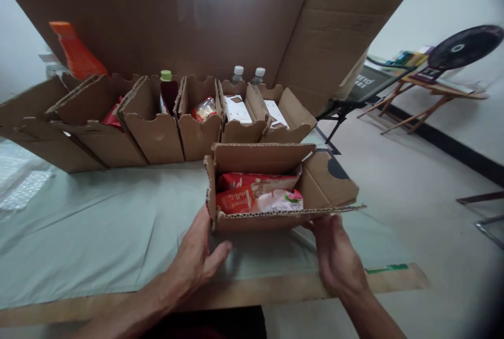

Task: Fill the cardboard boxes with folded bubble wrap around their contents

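**Contact on Two Sides**

At 5 o'clock from view centre, we have a brown, open-topped cardboard box (260, 159) holding red-and-white packets (238, 201). Our left hand (197, 250) touches it from 8 o'clock, thumb spread, our right hand (334, 252) from 5; grip, we cannot tell. At 10, similar boxes (155, 142) line pale-green cloth (118, 223).

Right side: white wall (444, 8), dark baseboard (452, 146), pale floor (405, 181). Upper right: black fan (474, 48) on wooden folding stand (444, 90).
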Available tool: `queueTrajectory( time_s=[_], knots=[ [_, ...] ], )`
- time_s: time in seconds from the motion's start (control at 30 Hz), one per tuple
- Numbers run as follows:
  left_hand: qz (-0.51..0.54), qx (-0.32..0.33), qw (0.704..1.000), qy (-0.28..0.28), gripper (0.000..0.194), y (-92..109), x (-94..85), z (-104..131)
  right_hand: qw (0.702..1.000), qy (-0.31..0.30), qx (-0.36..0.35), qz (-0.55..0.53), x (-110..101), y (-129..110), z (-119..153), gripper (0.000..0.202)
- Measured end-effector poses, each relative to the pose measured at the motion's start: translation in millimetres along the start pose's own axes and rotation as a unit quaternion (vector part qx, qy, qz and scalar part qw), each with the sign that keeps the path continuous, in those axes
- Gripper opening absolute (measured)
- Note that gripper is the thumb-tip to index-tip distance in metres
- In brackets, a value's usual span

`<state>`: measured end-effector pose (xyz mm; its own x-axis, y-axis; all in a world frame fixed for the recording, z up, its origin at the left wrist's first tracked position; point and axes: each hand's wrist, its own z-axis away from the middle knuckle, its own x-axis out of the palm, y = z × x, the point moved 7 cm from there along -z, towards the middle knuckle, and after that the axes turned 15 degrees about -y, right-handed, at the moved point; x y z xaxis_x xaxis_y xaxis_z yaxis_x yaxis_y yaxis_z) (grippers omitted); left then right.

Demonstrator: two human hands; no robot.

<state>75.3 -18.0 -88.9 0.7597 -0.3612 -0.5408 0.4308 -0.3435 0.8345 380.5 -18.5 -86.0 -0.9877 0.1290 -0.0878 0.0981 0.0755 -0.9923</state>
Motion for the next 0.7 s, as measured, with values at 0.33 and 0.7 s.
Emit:
queueTrajectory(
  time_s=[0.33,0.7],
  knots=[
    [0.03,-0.12,0.981,0.15,0.046,-66,-64.7,-37,0.984,-0.177,-0.032,0.005,72,13,-57,0.05],
    [0.056,-0.159,0.966,0.195,0.023,-102,-56.1,-14,0.98,-0.151,0.005,0.132,71,39,-42,0.031]
  ],
)
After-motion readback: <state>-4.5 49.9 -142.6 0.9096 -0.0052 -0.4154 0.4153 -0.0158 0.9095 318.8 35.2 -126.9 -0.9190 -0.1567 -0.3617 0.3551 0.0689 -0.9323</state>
